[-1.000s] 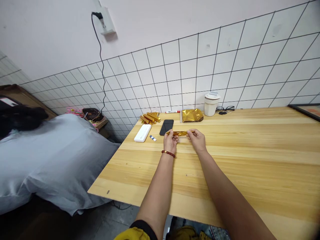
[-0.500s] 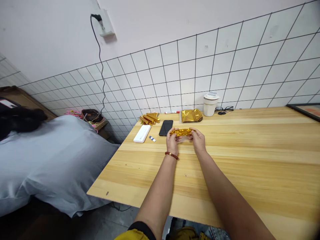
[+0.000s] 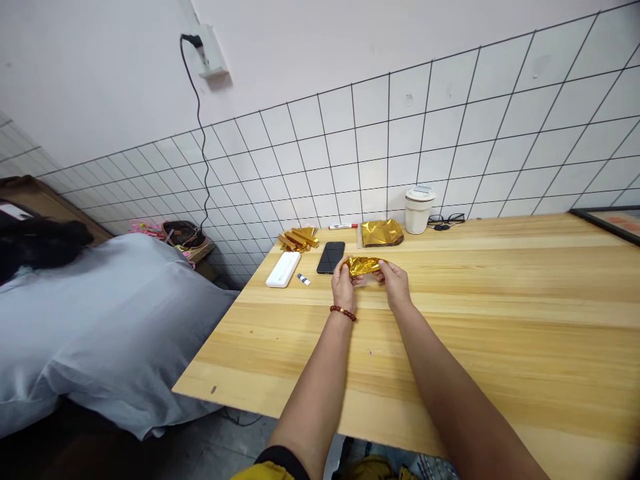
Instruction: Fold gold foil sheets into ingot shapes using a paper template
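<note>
Between my hands a shiny gold foil sheet (image 3: pixel 363 266) is stretched sideways, its surface creased. My left hand (image 3: pixel 343 283), with a beaded bracelet at the wrist, pinches the foil's left end. At the right end, the thumb and fingers of my right hand (image 3: pixel 397 283) are closed on it. Behind the hands lies a stack of gold foil sheets (image 3: pixel 382 233). Long folded gold strips (image 3: pixel 299 238) are heaped at the table's back left corner. A black phone (image 3: pixel 331 258) lies just left of my left hand.
On the wooden table (image 3: pixel 490 320) are a white power bank (image 3: pixel 283 269), a small blue-and-white item (image 3: pixel 303 279), a red-and-white marker (image 3: pixel 343 227), a lidded white cup (image 3: pixel 418 210) and glasses (image 3: pixel 450 219). A dark frame (image 3: pixel 607 223) lies far right. Grey fabric (image 3: pixel 115 320) covers something at left.
The foil between my hands shows a broader, more open face than before. Both hands keep their hold in nearly the same place, and the view has shifted slightly.
</note>
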The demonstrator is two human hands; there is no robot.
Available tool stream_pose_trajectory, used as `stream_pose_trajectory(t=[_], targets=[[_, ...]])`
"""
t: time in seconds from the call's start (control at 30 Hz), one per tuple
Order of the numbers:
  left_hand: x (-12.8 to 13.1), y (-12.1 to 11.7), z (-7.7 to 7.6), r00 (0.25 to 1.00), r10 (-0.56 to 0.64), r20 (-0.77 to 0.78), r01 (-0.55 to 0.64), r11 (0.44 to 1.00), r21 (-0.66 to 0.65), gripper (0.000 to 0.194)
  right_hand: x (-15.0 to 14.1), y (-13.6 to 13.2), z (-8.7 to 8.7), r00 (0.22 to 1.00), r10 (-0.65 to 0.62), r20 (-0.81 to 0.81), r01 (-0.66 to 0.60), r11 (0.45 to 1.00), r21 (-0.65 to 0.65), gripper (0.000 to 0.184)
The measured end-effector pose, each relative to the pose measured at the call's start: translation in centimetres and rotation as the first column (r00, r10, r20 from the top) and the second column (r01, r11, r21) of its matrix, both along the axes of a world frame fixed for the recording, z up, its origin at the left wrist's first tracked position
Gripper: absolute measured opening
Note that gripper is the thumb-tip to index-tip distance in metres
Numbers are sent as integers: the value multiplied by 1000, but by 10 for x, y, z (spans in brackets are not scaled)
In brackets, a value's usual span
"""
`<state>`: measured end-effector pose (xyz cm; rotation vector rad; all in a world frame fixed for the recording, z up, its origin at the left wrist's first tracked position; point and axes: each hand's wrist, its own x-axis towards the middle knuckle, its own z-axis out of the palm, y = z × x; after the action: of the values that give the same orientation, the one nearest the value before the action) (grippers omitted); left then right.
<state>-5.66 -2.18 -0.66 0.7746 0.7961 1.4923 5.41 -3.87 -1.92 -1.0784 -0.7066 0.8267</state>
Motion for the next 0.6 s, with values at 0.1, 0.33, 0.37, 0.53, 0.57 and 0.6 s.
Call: stream_pose_trajectory(t=[0.1,0.33,0.37,0.53,0.57,0.6], targets=[[2,0,0,1000,-15,-7,15,1000,-4,46,-1,-1,2,999,3,-40,-2,1000,21,38],[4,-2,-3,998,36,-46,-36,999,10,43,-1,-3,3,999,-41,-9,42,998,53,43],[4,-3,-3,996,62,-66,-60,998,28,40,-1,-3,2,999,-33,-9,33,999,32,41],[6,-7,-3,982,133,-137,-114,984,138,32,-1,1,0,998,-51,34,52,998,-20,48],[6,-7,-3,982,129,-135,-110,984,141,32,0,1,-1,996,-73,54,73,997,-12,50],[6,-7,-3,984,123,-129,-105,985,140,32,1,2,-2,993,-94,77,94,996,-5,50]])
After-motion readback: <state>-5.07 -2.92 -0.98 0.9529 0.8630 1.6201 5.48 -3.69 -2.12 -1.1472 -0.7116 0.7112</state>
